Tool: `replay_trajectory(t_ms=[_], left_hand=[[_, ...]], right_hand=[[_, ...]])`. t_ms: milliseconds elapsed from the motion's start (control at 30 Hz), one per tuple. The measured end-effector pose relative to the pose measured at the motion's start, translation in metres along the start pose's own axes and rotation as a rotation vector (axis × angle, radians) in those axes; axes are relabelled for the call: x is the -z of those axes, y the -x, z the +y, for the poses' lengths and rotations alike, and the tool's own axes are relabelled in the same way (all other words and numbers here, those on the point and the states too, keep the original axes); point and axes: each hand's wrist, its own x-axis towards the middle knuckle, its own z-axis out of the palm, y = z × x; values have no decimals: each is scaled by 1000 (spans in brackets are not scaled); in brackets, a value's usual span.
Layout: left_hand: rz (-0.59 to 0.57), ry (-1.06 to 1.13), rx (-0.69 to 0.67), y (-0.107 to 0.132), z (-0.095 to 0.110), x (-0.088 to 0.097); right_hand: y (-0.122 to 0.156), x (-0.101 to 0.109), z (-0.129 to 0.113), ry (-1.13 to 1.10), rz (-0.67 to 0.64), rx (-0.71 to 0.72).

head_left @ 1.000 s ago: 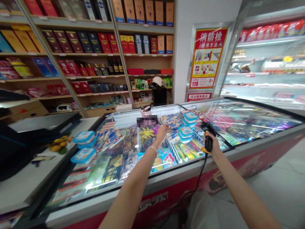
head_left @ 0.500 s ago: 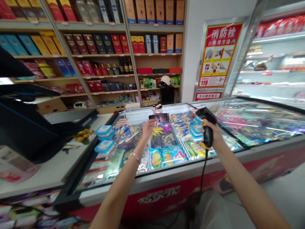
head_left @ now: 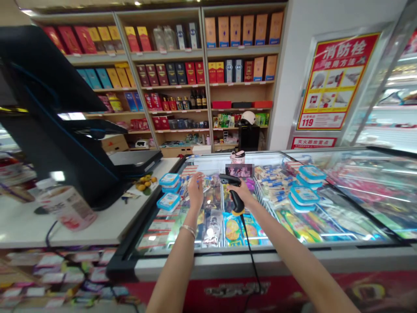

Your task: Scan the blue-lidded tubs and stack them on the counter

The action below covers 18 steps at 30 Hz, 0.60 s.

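Note:
My right hand grips a black barcode scanner with yellow trim, its cable hanging down over the freezer's front. The scanner's head points left, towards my left hand, with a gap between them. My left hand's fingers are pinched together above the glass-topped freezer; what they hold, if anything, cannot be made out. Left of that hand, blue-lidded tubs are stacked on the freezer top. Behind the scanner stands a pink item, partly blurred out.
More blue-lidded tubs sit on the freezer's right part. To the left, a counter bears a black checkout terminal, a pinkish bottle and small yellow fruit. Shelves of boxes line the back wall.
The view has turned left. My right hand has brought the scanner leftwards, close to my left hand. My left hand has drawn away from the pink item, to the left.

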Motion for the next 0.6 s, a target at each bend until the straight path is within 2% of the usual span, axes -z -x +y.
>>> replay_trajectory(t_ms=[100,300,600], left_hand=[[-31,-51,-34,2,2,-3],[-38,-127,-33,2,4,-6],[-44,-85,-7,3,1,-6]], right_hand=[[3,-1,9,12,0,-19],[8,6,3,14,19,-53],[11,7,1,-25,6,-51]])
